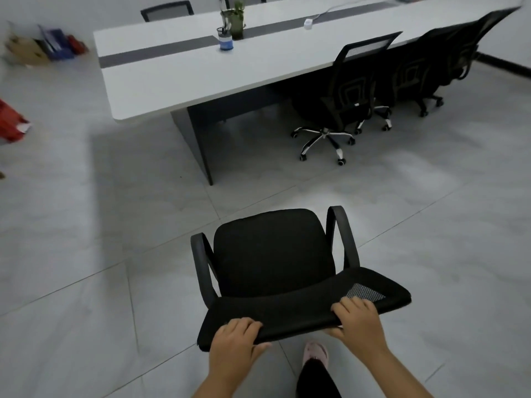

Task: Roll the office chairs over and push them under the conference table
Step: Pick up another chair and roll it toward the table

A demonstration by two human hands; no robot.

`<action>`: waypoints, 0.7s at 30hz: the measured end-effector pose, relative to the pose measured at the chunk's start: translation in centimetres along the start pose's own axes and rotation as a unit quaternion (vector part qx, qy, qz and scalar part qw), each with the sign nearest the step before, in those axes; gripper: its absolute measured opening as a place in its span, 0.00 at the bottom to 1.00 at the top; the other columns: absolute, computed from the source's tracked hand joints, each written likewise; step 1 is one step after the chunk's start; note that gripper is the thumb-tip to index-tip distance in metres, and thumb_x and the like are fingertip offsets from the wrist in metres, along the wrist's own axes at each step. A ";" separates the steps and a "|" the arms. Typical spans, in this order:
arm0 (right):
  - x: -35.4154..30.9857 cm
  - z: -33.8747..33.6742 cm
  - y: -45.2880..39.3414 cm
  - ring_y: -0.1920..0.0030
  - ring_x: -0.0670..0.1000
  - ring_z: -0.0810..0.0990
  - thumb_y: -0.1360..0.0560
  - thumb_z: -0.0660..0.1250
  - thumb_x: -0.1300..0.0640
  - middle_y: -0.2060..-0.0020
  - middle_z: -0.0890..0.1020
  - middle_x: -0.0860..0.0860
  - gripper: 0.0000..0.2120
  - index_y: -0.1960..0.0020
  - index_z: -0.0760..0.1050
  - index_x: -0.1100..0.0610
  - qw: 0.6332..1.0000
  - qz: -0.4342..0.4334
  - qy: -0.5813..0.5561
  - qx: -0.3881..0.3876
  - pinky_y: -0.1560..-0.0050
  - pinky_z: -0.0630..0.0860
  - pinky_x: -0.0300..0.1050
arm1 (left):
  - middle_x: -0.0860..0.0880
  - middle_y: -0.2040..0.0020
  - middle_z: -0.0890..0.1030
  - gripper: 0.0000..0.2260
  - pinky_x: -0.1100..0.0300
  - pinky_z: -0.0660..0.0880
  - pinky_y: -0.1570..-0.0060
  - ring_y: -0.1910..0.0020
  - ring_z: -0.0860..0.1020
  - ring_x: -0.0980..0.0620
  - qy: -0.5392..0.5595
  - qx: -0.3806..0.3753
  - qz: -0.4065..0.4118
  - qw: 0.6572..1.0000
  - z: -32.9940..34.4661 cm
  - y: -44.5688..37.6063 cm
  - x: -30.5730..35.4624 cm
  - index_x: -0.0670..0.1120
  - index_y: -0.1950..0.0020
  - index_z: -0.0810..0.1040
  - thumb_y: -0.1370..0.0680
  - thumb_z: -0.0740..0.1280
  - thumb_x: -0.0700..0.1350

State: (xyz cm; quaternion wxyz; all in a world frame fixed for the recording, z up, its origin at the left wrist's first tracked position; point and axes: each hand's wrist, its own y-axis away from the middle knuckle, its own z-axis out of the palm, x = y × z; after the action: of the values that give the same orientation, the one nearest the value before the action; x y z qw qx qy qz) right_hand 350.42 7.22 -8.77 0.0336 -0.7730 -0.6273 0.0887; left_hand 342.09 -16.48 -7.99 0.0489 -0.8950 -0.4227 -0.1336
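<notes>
Black office chair point(273, 254) in the lower middle of the view, seen from behind and above, standing on grey floor tiles point(86, 282) well apart from the table, seat facing toward it. Curved armrests on both sides of the seat; mesh backrest top edge nearest the camera. Left hand point(234, 338) clamped on the left part of that top edge, fingers curled over the front, thumb underneath. Right hand point(357, 320) gripping the right part the same way, fingers folded over the rim, just beside a patch of pale mesh. Below the backrest, one foot in a pink slipper point(316, 353) on the tiles.

Farther off, long white conference table point(172, 79) with a dark strip down its centre, running diagonally across the upper view on a dark base. Tucked along its right side, a row of black mesh chairs point(353, 93), the nearest on a white-and-black wheeled base. On the tabletop, a blue pen cup point(225, 41) touching or just beside a green plant point(235, 20), and a small white object with a cable farther along. Another chair back point(166, 10) visible beyond the far side. Blurred boxes point(43, 47) against the left wall.
</notes>
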 end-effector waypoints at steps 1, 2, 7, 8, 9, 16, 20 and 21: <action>0.4 0.3 -1.7 0.72 0.47 0.76 0.58 0.80 0.43 0.74 0.77 0.45 0.22 0.70 0.76 0.51 1.000 0.000 -0.001 -0.007 0.61 0.65 0.37 | 0.61 0.65 0.81 0.32 0.71 0.72 0.67 0.66 0.78 0.63 -0.004 0.004 -0.002 1.000 -0.1 -1.5 -0.3 0.56 0.63 0.82 0.23 0.39 0.63; 1.0 0.5 -3.5 0.72 0.46 0.76 0.59 0.80 0.43 0.74 0.77 0.45 0.23 0.70 0.76 0.51 1.000 -0.005 0.002 -0.013 0.64 0.70 0.37 | 0.61 0.65 0.81 0.32 0.71 0.72 0.67 0.66 0.78 0.63 -0.011 0.012 -0.001 1.000 -0.1 -3.2 -0.6 0.56 0.63 0.82 0.23 0.39 0.63; 5.2 0.9 -11.9 0.74 0.45 0.75 0.42 0.64 0.30 0.77 0.75 0.46 0.24 0.73 0.75 0.51 0.999 -0.004 -0.018 -0.028 0.70 0.74 0.39 | 0.62 0.67 0.80 0.34 0.71 0.73 0.67 0.68 0.77 0.64 -0.046 0.041 -0.022 0.998 -1.0 -10.9 -1.5 0.57 0.65 0.81 0.24 0.37 0.63; 6.2 1.1 -13.6 0.74 0.46 0.75 0.38 0.54 0.26 0.77 0.75 0.46 0.30 0.74 0.74 0.52 1.000 0.000 -0.025 -0.010 0.70 0.74 0.40 | 0.62 0.67 0.80 0.34 0.71 0.73 0.66 0.68 0.77 0.63 -0.054 0.050 -0.026 0.997 -1.1 -12.5 -1.9 0.57 0.65 0.81 0.24 0.37 0.64; 7.2 1.3 -15.2 0.74 0.46 0.75 0.35 0.46 0.25 0.78 0.75 0.47 0.35 0.74 0.74 0.52 1.000 -0.005 -0.025 0.017 0.70 0.74 0.41 | 0.62 0.67 0.80 0.34 0.70 0.73 0.64 0.68 0.78 0.63 -0.064 0.056 -0.029 0.996 -1.2 -14.1 -2.1 0.57 0.65 0.81 0.24 0.36 0.64; 10.3 2.9 -25.2 0.73 0.50 0.77 0.30 0.36 0.29 0.76 0.77 0.49 0.39 0.73 0.74 0.53 0.998 -0.063 0.002 0.030 0.71 0.74 0.41 | 0.59 0.70 0.78 0.34 0.70 0.71 0.70 0.71 0.76 0.60 -0.120 0.071 -0.043 0.989 -1.3 -23.3 -4.8 0.56 0.67 0.80 0.24 0.37 0.64; 11.7 4.6 -30.3 0.74 0.51 0.77 0.30 0.38 0.29 0.76 0.77 0.49 0.38 0.73 0.74 0.54 0.997 -0.077 -0.003 0.032 0.72 0.74 0.43 | 0.58 0.71 0.78 0.31 0.69 0.63 0.67 0.70 0.73 0.59 -0.114 0.085 -0.030 0.989 -0.8 -28.1 -7.1 0.55 0.67 0.80 0.24 0.40 0.65; 11.9 5.0 -31.5 0.74 0.51 0.76 0.30 0.39 0.28 0.76 0.77 0.49 0.38 0.73 0.74 0.54 0.996 -0.079 -0.004 0.036 0.72 0.74 0.43 | 0.56 0.71 0.78 0.30 0.67 0.61 0.65 0.69 0.72 0.58 -0.109 0.096 -0.024 0.989 -0.6 -29.4 -7.8 0.55 0.66 0.79 0.24 0.42 0.65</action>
State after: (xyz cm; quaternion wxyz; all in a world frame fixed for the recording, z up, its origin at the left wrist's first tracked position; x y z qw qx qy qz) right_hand 321.49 25.17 -9.68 0.0658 -0.7190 -0.6828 0.1113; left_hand 314.60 -3.68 -10.32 0.0856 -0.8851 -0.4574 0.0047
